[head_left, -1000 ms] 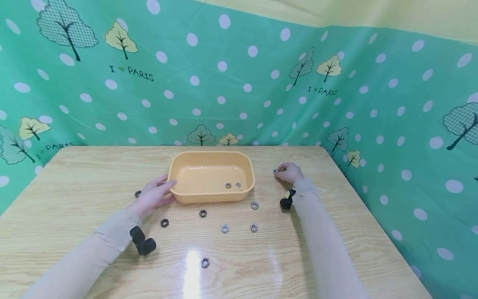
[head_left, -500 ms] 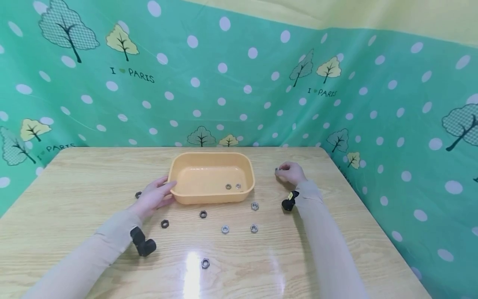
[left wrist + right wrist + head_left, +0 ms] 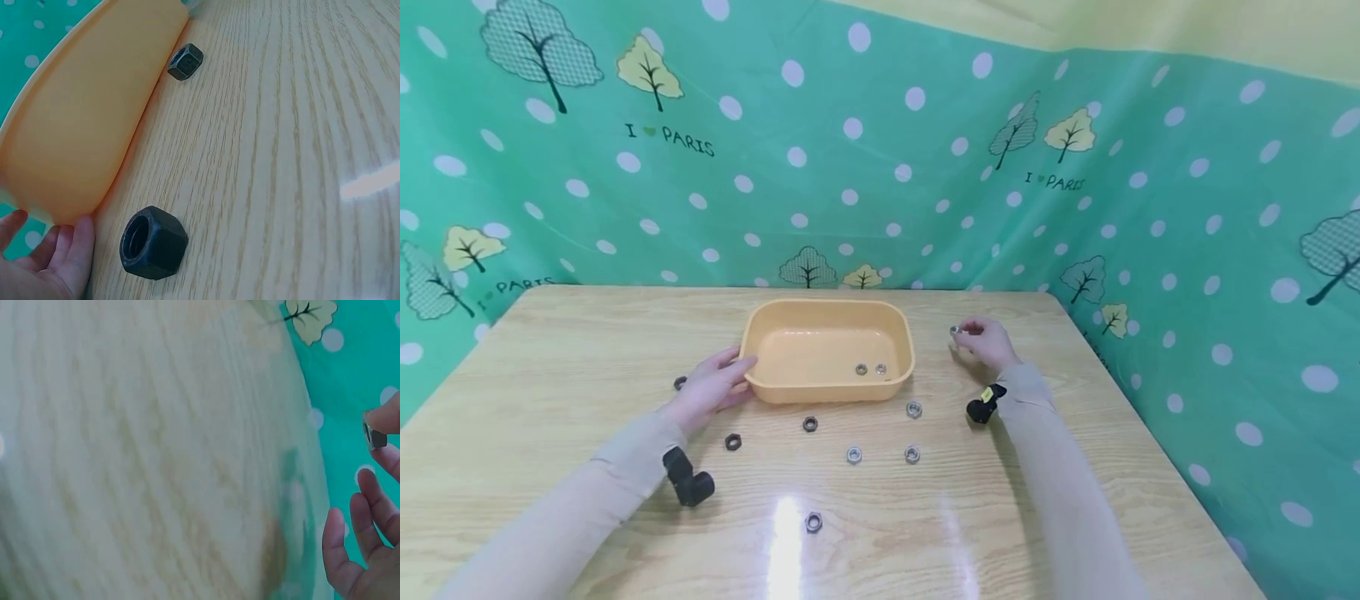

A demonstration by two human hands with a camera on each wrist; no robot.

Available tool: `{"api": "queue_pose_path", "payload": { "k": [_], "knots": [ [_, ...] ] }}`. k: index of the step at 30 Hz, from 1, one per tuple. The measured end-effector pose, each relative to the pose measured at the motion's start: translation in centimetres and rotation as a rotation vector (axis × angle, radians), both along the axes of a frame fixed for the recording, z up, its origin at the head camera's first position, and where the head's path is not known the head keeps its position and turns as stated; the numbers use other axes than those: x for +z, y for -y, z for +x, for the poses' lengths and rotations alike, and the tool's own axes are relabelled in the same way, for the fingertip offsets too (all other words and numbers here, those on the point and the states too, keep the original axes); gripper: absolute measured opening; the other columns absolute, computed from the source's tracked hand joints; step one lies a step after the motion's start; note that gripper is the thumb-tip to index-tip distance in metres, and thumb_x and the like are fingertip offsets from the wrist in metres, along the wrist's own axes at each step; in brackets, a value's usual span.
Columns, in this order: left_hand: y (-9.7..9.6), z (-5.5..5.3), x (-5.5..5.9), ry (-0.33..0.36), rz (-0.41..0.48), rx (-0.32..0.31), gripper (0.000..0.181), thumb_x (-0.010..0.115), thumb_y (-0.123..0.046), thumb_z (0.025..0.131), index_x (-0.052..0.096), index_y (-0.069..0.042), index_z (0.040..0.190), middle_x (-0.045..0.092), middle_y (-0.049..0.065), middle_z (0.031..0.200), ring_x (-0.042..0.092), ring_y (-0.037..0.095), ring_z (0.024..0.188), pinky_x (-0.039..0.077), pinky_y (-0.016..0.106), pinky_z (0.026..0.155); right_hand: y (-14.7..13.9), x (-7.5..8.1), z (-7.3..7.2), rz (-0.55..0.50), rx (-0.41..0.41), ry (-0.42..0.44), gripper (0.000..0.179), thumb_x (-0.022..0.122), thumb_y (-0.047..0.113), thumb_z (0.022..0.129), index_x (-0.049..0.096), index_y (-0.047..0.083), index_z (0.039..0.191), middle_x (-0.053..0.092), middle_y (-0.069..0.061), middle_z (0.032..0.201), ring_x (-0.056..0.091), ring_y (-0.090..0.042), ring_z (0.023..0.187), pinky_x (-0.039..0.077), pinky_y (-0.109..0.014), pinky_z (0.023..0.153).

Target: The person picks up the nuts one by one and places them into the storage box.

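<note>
A hex nut (image 3: 375,432) is pinched between the thumb and index finger of my right hand (image 3: 990,342); the other fingers are spread in the right wrist view. In the head view this hand is raised a little above the table, right of the peach plastic basin (image 3: 827,392). My left hand (image 3: 709,387) holds the basin's left end, thumb over the rim and fingers against the outer wall. Two nuts lie inside the basin, one silver nut (image 3: 881,369) and one darker nut (image 3: 861,369). Near the left hand lies a black nut (image 3: 154,243).
Several loose nuts lie on the wooden table (image 3: 625,542) in front of the basin, among them a silver nut (image 3: 913,409) and a dark nut (image 3: 814,522). One more nut (image 3: 680,383) sits beside the left wrist. A green dotted curtain (image 3: 850,167) hangs behind the table.
My right hand has lifted the nut off the table and raised it slightly. The left hand and the basin have stayed in place; the head view has shifted a little.
</note>
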State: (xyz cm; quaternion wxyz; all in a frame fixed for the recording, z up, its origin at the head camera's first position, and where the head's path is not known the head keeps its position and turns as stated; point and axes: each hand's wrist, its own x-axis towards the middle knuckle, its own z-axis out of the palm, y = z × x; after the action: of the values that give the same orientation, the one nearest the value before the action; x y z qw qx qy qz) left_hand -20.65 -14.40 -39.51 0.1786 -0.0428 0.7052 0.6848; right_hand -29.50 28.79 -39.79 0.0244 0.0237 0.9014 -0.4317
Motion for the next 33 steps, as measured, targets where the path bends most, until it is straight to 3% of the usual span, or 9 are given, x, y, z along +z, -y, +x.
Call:
{"api": "queue_pose_path", "payload": {
  "k": [6,18,33],
  "knots": [
    [-0.2,-0.3,0.3,-0.013,-0.007,-0.024,0.067,0.044,-0.030,0.101,0.008,-0.004,0.151,0.021,0.026,0.152,0.032,0.038,0.137,0.043,0.035,0.107,0.2,0.7,0.7,-0.042,0.011,-0.031,0.027,0.064,0.017,0.088,0.061,0.001,0.109,0.059,-0.015,0.111,0.054,-0.024,0.099,0.051,-0.024,0.076],
    [-0.5,-0.4,0.6,0.003,-0.033,0.007,0.065,0.043,-0.025,0.101,0.007,-0.005,0.152,0.022,0.028,0.151,0.035,0.039,0.134,0.044,0.037,0.106,1.6,2.0,1.3,-0.043,0.056,-0.090,0.030,0.068,0.018,0.086,0.061,0.000,0.109,0.061,-0.016,0.110,0.055,-0.029,0.103,0.052,-0.034,0.086],
    [-0.1,-0.1,0.6,0.000,-0.033,0.001,0.067,0.044,-0.026,0.101,0.006,-0.004,0.151,0.017,0.028,0.153,0.036,0.039,0.134,0.043,0.040,0.107,5.1,3.9,2.2,-0.061,0.129,-0.143,0.032,0.070,0.017,0.083,0.063,0.001,0.110,0.062,-0.017,0.116,0.051,-0.031,0.116,0.045,-0.045,0.101]
  ]
}}
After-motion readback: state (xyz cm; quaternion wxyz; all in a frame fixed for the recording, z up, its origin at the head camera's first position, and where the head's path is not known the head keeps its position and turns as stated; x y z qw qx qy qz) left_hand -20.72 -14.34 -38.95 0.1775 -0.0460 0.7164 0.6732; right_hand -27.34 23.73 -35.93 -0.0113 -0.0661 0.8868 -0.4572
